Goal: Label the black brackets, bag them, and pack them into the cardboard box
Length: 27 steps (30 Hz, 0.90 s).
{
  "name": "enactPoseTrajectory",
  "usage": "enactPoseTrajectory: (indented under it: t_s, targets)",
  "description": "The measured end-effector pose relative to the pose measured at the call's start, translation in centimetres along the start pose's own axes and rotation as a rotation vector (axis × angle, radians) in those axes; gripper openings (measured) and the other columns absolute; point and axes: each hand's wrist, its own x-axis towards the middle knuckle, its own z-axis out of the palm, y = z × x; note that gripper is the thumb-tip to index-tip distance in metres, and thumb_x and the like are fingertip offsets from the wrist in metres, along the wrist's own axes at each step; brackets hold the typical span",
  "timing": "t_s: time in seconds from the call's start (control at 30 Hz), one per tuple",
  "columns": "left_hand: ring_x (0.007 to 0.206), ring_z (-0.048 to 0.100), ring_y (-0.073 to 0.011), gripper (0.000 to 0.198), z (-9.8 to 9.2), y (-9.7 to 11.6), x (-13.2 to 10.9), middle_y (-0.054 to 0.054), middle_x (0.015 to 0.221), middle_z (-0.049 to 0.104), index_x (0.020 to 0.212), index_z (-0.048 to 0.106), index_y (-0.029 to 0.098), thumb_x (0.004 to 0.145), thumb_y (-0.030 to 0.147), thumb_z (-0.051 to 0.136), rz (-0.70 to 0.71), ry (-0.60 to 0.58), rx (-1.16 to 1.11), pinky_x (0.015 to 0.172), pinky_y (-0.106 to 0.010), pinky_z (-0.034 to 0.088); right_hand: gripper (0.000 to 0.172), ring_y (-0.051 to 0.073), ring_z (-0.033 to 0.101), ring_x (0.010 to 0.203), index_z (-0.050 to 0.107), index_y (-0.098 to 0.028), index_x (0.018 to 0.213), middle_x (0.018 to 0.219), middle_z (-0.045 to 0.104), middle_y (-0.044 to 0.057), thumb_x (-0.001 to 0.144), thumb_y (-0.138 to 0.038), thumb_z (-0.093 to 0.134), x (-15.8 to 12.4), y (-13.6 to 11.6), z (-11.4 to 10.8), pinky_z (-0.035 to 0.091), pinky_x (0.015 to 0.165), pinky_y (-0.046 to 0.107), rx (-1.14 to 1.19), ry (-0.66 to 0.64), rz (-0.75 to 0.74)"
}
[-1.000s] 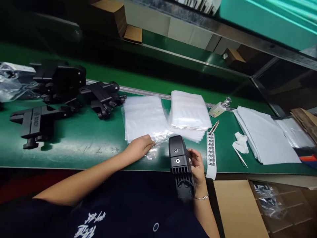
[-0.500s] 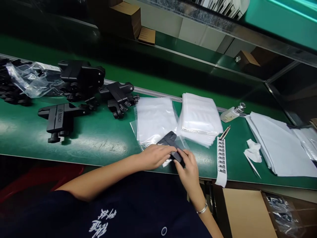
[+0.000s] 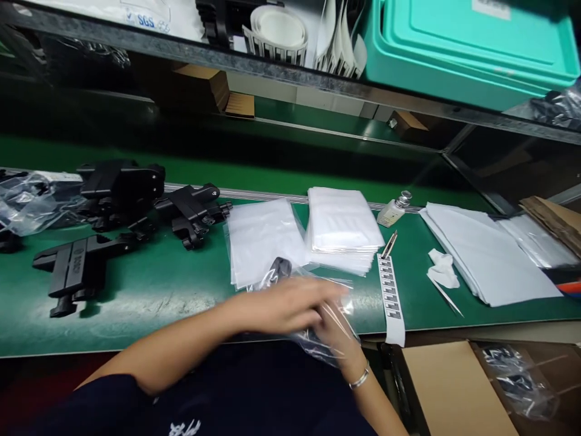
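My left hand, smeared by motion, reaches across a clear plastic bag with its fingers stretched out to the right. Under and beside it is my right hand, partly seen through the clear film; its fingers are hidden. A black plastic part shows its rounded end just above my left hand, under film; the rest of it is covered. Behind both hands lies a small pile of flat clear bags.
Black clamp-like holders and several more stand at left. A thicker bag stack, a small bottle, a label strip, tweezers and white sheets lie rightward. A metal shelf overhangs; a cardboard box sits below right.
My left hand has stretched out over my right one, and clear film now spreads over my right hand and wrist. The black part is more covered. The view has tilted up.
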Motion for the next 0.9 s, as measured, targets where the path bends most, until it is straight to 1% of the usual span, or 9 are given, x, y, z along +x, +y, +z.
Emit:
enactPoseTrajectory:
  t_s: [0.07,0.13,0.23,0.3,0.4,0.47,0.6,0.7,0.9]
  targets:
    - [0.134,0.048,-0.0321,0.059,-2.4,-1.1,-0.6,-0.011,0.145,0.053,0.143,0.043,0.023,0.087,0.024,0.06,-0.228,-0.098,0.158,0.115,-0.051,0.031,0.044,0.024,0.061,0.119,0.045,-0.027,0.144,0.125,0.067,0.006,0.099,-0.027,0.048,-0.1,-0.5,-1.4,0.043,0.111,0.05,-0.012,0.0,-0.065]
    - [0.118,0.06,-0.0342,0.057,-3.5,-1.9,-0.7,-0.01,0.127,0.066,0.131,0.056,0.022,0.076,0.027,0.071,-0.372,-0.287,0.187,0.109,-0.051,0.037,0.043,0.02,0.063,0.115,0.05,-0.024,0.139,0.122,0.069,0.006,0.097,-0.019,0.052,0.2,-1.1,-2.6,0.041,0.112,0.047,-0.005,-0.002,-0.189]
    - [0.097,0.067,-0.0276,0.055,-3.1,-2.6,-0.7,-0.003,0.111,0.071,0.122,0.061,0.025,0.07,0.032,0.076,-0.325,-0.431,-0.047,0.092,-0.037,0.049,0.042,0.023,0.059,0.121,0.053,-0.024,0.137,0.124,0.069,0.006,0.096,-0.025,0.057,0.8,-0.9,-3.9,0.039,0.113,0.05,0.067,-0.004,-0.303]
    - [0.101,0.066,-0.0272,0.058,-2.4,-3.0,-1.4,-0.003,0.117,0.069,0.125,0.059,0.027,0.071,0.037,0.076,-0.331,-0.315,-0.186,0.087,-0.032,0.049,0.046,0.027,0.056,0.125,0.051,-0.025,0.139,0.128,0.066,0.008,0.095,-0.036,0.059,0.6,0.5,-4.5,0.044,0.109,0.054,0.165,0.07,-0.151]
    - [0.104,0.064,-0.0288,0.058,-1.3,-4.0,-3.3,-0.006,0.117,0.067,0.126,0.056,0.022,0.075,0.046,0.069,-0.542,0.03,-0.283,0.086,-0.033,0.05,0.043,0.025,0.062,0.115,0.045,-0.029,0.143,0.129,0.061,0.01,0.1,-0.035,0.046,-0.3,2.6,-5.5,0.058,0.088,0.044,0.31,0.427,0.298]
    - [0.105,0.064,-0.0291,0.069,-0.6,-4.3,-4.3,-0.009,0.12,0.065,0.134,0.048,0.018,0.075,0.048,0.067,-0.643,0.25,-0.337,0.087,-0.035,0.051,0.041,0.023,0.063,0.109,0.045,-0.031,0.142,0.127,0.061,0.009,0.101,-0.032,0.042,-0.4,2.5,-6.0,0.06,0.08,0.038,0.364,0.519,0.364]
    - [0.09,0.067,-0.0256,0.109,0.9,-3.3,-4.7,-0.008,0.106,0.069,0.156,0.011,0.017,0.069,0.041,0.072,-0.693,0.336,-0.279,0.079,-0.034,0.053,0.052,0.029,0.059,0.115,0.052,-0.025,0.138,0.13,0.062,0.012,0.092,-0.048,0.059,2.2,-1.1,-5.7,0.055,0.092,0.045,0.244,0.13,0.037]
    - [0.066,0.067,-0.0212,0.12,2.1,-2.0,-5.3,0.002,0.079,0.07,0.156,-0.014,0.021,0.07,0.034,0.069,-0.655,0.23,-0.133,0.061,-0.028,0.052,0.049,0.025,0.065,0.099,0.061,-0.018,0.124,0.11,0.07,0.011,0.088,-0.051,0.064,5.0,-3.2,-5.2,0.056,0.083,0.037,0.205,-0.074,0.083]
    - [0.082,0.074,-0.0306,0.112,3.6,-2.3,-7.5,-0.005,0.102,0.076,0.155,-0.014,0.034,0.077,0.046,0.066,-0.2,0.205,0.24,0.066,-0.035,0.06,0.023,0.013,0.066,0.081,0.061,-0.023,0.096,0.088,0.072,-0.003,0.087,-0.043,0.067,6.1,-2.4,-6.3,0.048,0.07,0.019,0.5,-0.463,-0.09]
